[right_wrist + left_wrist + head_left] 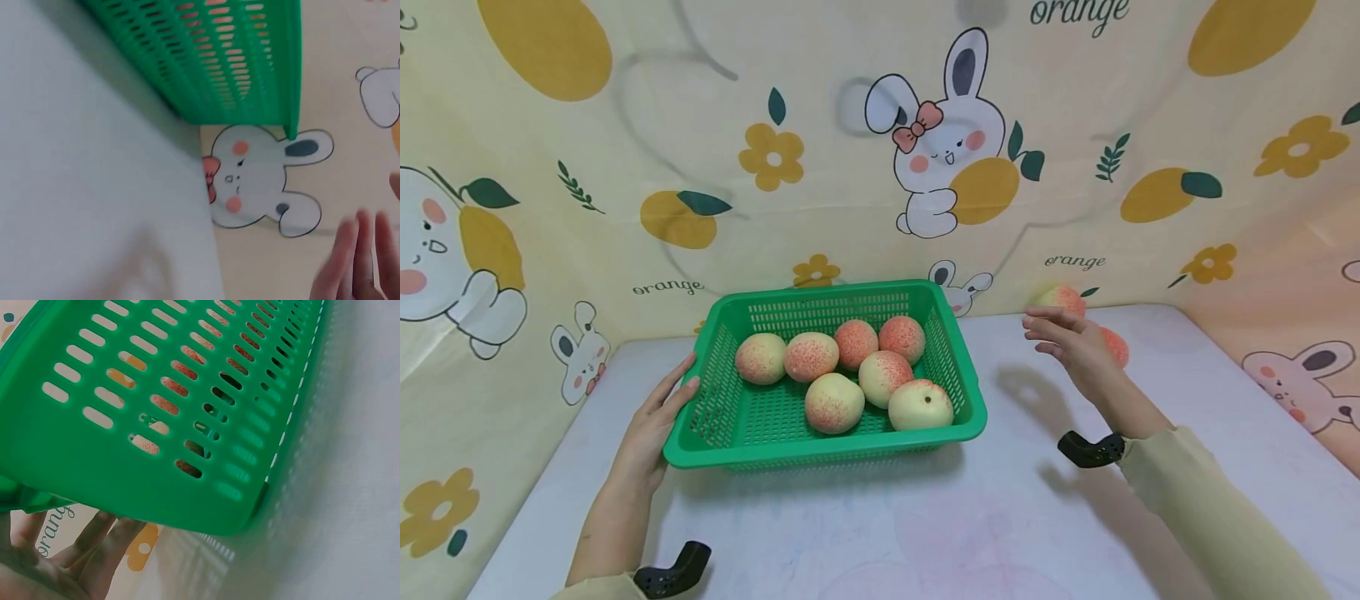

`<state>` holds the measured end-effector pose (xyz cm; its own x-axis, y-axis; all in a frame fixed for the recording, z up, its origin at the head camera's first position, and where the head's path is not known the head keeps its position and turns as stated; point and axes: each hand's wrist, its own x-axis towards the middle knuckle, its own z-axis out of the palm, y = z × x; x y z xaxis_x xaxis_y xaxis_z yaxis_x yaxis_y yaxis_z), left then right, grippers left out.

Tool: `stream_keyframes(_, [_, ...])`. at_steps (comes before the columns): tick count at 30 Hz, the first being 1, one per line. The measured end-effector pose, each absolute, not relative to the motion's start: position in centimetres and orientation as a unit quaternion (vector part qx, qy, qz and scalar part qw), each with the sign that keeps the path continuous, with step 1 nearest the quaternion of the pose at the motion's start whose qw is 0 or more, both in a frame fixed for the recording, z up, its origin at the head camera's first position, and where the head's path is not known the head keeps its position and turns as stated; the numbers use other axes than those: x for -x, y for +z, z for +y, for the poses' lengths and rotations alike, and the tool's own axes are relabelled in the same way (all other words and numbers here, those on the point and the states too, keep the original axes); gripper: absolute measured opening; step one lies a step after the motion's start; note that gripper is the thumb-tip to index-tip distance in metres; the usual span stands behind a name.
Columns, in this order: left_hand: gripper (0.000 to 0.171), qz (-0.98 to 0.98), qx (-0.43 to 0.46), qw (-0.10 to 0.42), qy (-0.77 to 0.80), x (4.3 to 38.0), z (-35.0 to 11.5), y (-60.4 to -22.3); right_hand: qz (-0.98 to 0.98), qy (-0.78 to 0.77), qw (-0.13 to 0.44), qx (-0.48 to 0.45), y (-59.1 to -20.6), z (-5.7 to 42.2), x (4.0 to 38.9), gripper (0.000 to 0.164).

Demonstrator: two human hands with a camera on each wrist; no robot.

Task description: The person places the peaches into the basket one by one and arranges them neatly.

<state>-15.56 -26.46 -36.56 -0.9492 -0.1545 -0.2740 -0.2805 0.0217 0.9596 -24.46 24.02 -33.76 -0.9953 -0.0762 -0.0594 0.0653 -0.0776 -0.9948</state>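
Note:
A green plastic basket stands at the middle of the table with several red-speckled, pale yellow peaches inside. At its left end my left hand holds the rim; in the left wrist view the fingers reach below the rim onto the end wall. To the right of the basket, my right hand hovers over the table with extended fingers, nothing held. Just past it are two more peaches, one by the back wall and another partly hidden behind the hand.
A cream cloth printed with rabbits, flowers and oranges hangs behind the table. The white table runs up to it, and a peach-toned cloth side rises at the right. Black wrist mounts sit at both cuffs.

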Motion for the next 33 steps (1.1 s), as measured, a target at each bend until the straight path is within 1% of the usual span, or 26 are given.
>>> stream_keyframes(4, [0.063,0.713,0.149,0.044,0.684,15.6,-26.5,-36.6,0.698,-0.716,0.002,-0.023,-34.2,24.9,24.3,0.021])
stream_keyframes(10, [0.063,0.712,0.145,0.046,0.685,15.6,-26.5,-36.6,0.704,-0.703,-0.081,-0.050,-34.9,26.2,23.9,0.019])
stream_keyframes(14, [0.064,0.712,0.145,0.048,0.685,15.6,-26.5,-36.6,0.684,-0.717,-0.122,-0.058,-35.1,26.8,23.7,0.019])
stream_keyframes(18, [0.064,0.714,0.146,0.047,0.683,15.6,-26.5,-36.6,0.686,-0.710,-0.137,-0.077,-35.1,27.5,23.6,0.020])
stream_keyframes(23, [0.064,0.715,0.150,0.047,0.681,15.6,-26.5,-36.6,0.736,-0.653,-0.132,-0.122,-35.2,28.3,23.6,0.024])
stream_keyframes(25, [0.064,0.715,0.152,0.049,0.680,15.6,-26.5,-36.6,0.756,-0.629,-0.120,-0.135,-35.3,28.5,23.8,0.031])
stream_keyframes(27, [0.064,0.716,0.154,0.050,0.679,15.6,-26.5,-36.6,0.770,-0.613,-0.107,-0.140,-35.4,28.8,23.9,0.045])
stream_keyframes(30, [0.064,0.718,0.155,0.051,0.677,15.6,-26.5,-36.6,0.794,-0.585,-0.084,-0.145,-35.7,29.2,24.1,0.073])
stream_keyframes(33, [0.064,0.719,0.154,0.049,0.676,15.6,-26.5,-36.6,0.808,-0.568,-0.071,-0.140,-36.2,29.7,24.2,0.088])
